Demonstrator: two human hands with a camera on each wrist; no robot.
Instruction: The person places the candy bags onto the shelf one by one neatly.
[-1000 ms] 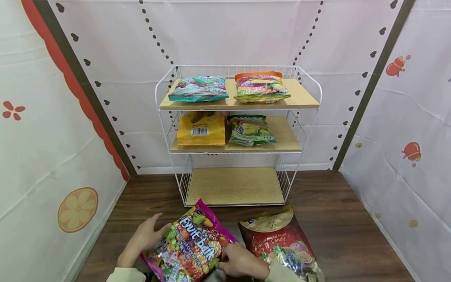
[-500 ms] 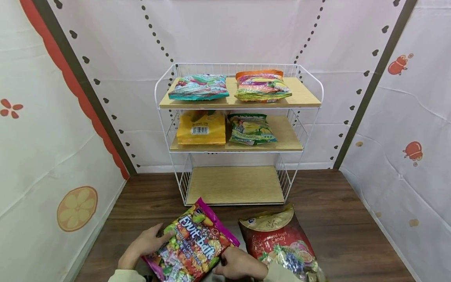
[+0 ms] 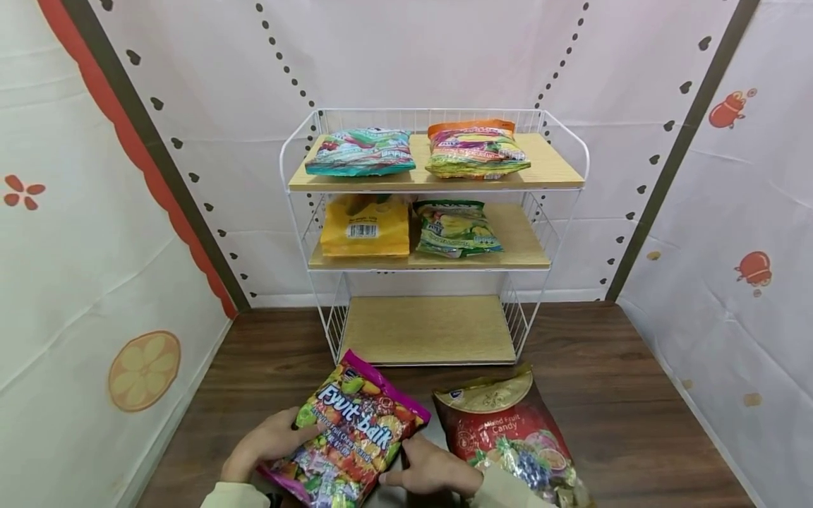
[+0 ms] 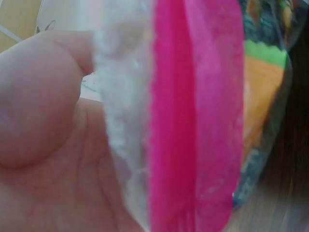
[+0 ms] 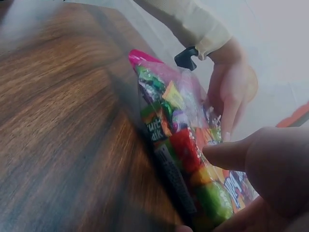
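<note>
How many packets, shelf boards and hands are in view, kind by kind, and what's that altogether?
Packets: 6 (teal packet, orange-topped packet, yellow packet, green packet, pink-edged packet, red-and-gold packet)
Shelf boards: 3 (top board, middle board, bottom board)
Hands: 2 (left hand, right hand)
Total: 11

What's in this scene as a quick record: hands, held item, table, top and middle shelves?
left hand: grips the left side of the pink-edged candy bag
right hand: grips its right side
held item: pink-edged candy bag, label slanted in the head view
table: red Mixed Fruit Candy bag, partly behind the right sleeve
top shelf: teal bag left, orange-topped bag right
middle shelf: yellow bag left, green bag right
</note>
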